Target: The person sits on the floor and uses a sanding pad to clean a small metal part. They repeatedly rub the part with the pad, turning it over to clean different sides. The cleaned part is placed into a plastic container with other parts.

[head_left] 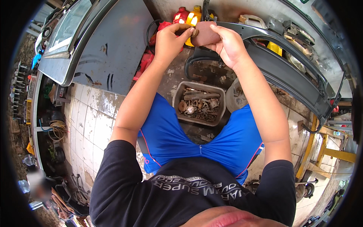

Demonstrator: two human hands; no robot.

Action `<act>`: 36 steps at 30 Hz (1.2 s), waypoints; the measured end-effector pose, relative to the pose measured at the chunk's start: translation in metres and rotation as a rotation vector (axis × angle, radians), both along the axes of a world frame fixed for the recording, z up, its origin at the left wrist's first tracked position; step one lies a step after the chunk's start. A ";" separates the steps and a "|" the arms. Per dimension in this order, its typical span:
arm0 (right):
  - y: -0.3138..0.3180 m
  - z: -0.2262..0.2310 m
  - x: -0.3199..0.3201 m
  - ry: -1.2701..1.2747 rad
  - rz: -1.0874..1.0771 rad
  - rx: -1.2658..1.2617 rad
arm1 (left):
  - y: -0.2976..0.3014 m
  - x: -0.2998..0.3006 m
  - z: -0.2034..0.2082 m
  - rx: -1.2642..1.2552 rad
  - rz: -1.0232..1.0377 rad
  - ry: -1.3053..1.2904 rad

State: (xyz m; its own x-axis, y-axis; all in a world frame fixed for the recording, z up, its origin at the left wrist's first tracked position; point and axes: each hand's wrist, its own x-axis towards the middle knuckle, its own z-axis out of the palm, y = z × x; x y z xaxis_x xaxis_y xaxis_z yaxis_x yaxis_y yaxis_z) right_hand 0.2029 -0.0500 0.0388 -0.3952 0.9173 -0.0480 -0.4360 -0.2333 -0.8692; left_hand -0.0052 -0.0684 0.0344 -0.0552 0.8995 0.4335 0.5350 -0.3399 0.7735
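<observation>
Both hands are raised together at the far centre, beyond the knees. The right hand (228, 44) grasps a reddish-brown sandpaper sheet (207, 34), thumb on its upper face and fingers beneath. The left hand (169, 41) pinches a small rusty piece (194, 33) between thumb and fingertips, at the left edge of the sheet; whether the two touch cannot be told, nor can the piece's exact kind.

Nearer, on the stained floor between the knees, stands a grey plastic bin (197, 120) holding loose, rusty hardware (206, 104). A translucent tub (235, 99) stands just to its right. On the left is a large grey sheet-metal panel (109, 41); on the right, a black vehicle body panel (273, 70). Red and yellow containers (182, 16) stand at the far side, behind the hands.
</observation>
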 end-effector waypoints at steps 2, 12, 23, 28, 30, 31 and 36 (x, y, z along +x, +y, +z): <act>-0.006 -0.001 -0.003 -0.012 0.009 -0.022 | 0.000 0.002 -0.001 -0.004 -0.017 -0.042; -0.002 0.006 0.003 0.019 0.049 -0.012 | 0.004 0.003 -0.005 0.011 -0.100 -0.166; -0.008 0.000 -0.008 -0.012 0.050 -0.015 | 0.004 0.002 0.000 -0.023 -0.053 -0.282; -0.006 0.003 -0.005 -0.031 0.061 0.047 | 0.000 0.002 -0.001 0.001 -0.048 -0.230; -0.003 -0.001 -0.006 -0.078 0.044 0.069 | 0.007 -0.003 -0.010 -0.005 -0.056 -0.212; -0.006 -0.002 -0.009 -0.127 0.051 0.061 | 0.009 -0.003 -0.011 -0.007 -0.060 -0.203; -0.008 -0.002 -0.007 -0.121 0.049 0.115 | 0.004 -0.001 -0.005 -0.014 -0.065 -0.229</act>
